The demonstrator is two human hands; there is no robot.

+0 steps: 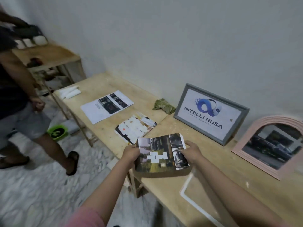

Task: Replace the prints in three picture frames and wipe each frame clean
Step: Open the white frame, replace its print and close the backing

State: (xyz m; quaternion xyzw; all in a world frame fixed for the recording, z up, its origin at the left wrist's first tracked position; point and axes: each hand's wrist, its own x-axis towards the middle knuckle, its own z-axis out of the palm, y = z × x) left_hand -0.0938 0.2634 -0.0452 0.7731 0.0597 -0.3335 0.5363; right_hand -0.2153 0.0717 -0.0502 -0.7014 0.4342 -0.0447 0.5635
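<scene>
Fitting a print [161, 153] onto a backing board [164, 173] left of the grey frame [211, 113] — fingers [132, 153] of both hands pinching its edges — next, squaring it up

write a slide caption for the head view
Both hands, left and right, hold a photo print on a backing board over the wooden table.

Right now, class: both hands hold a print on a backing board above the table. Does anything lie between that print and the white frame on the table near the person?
Nothing visible does. The left hand and right hand hold the print just beyond the white frame, with only bare table between them.
</scene>
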